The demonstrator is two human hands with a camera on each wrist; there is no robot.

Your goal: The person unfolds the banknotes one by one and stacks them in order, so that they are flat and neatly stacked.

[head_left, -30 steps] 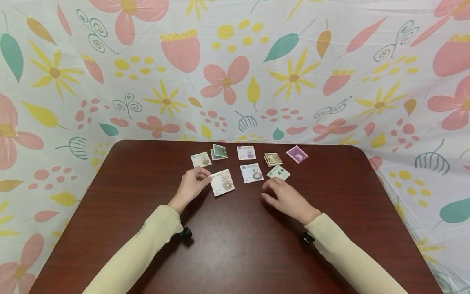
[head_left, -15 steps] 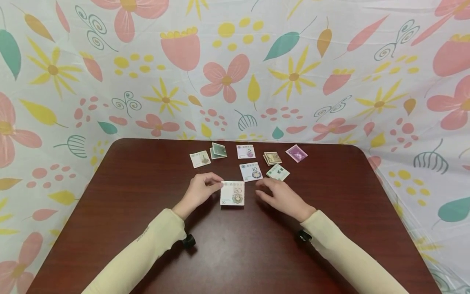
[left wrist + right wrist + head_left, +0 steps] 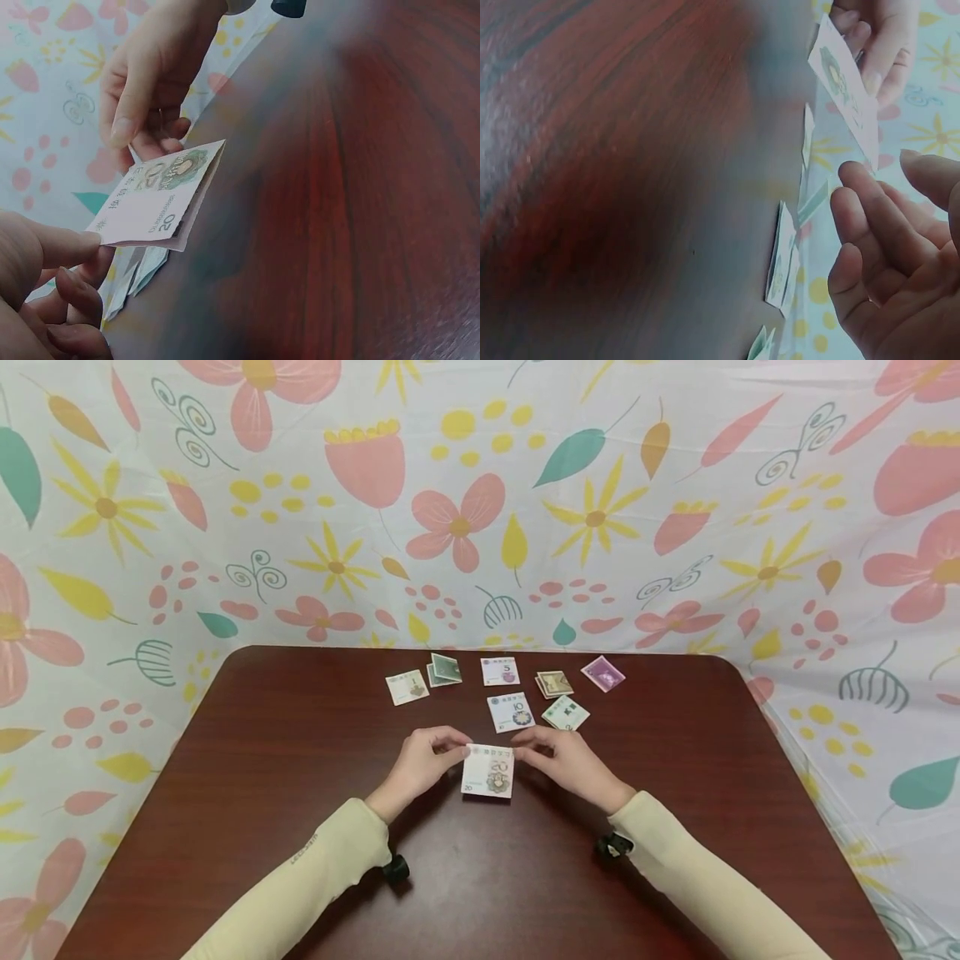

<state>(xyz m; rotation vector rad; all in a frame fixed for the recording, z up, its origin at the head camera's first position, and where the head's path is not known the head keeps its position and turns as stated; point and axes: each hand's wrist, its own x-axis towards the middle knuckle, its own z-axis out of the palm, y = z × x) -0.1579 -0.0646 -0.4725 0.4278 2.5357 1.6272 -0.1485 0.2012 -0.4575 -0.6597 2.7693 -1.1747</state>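
A folded 20 banknote (image 3: pixel 487 772) is held up over the table, facing the head camera. My left hand (image 3: pixel 423 768) pinches its upper left corner between thumb and fingers; the left wrist view shows the fold of the note (image 3: pixel 150 195) slightly parted. At the opposite corner is my right hand (image 3: pixel 577 768), fingertips right at the note's edge. In the right wrist view the thumb and fingers of that right hand (image 3: pixel 892 262) are spread apart, the note's corner just beyond the fingertips. Behind the hands lie a folded 10 banknote (image 3: pixel 512 712) and a green-and-white folded banknote (image 3: pixel 566 714).
Along the back of the dark wooden table (image 3: pixel 315 710) lie a 1 banknote (image 3: pixel 407 687), a dark green folded one (image 3: pixel 445 670), a 5 banknote (image 3: pixel 500 672), a brown one (image 3: pixel 554 683) and a purple one (image 3: pixel 603 673). A flower-printed cloth (image 3: pixel 457 527) hangs behind.
My left hand has brought the 20 banknote rightward and nearer to me, off the back group. My right hand has shifted slightly left and nearer, its fingertips now at the note's right corner.
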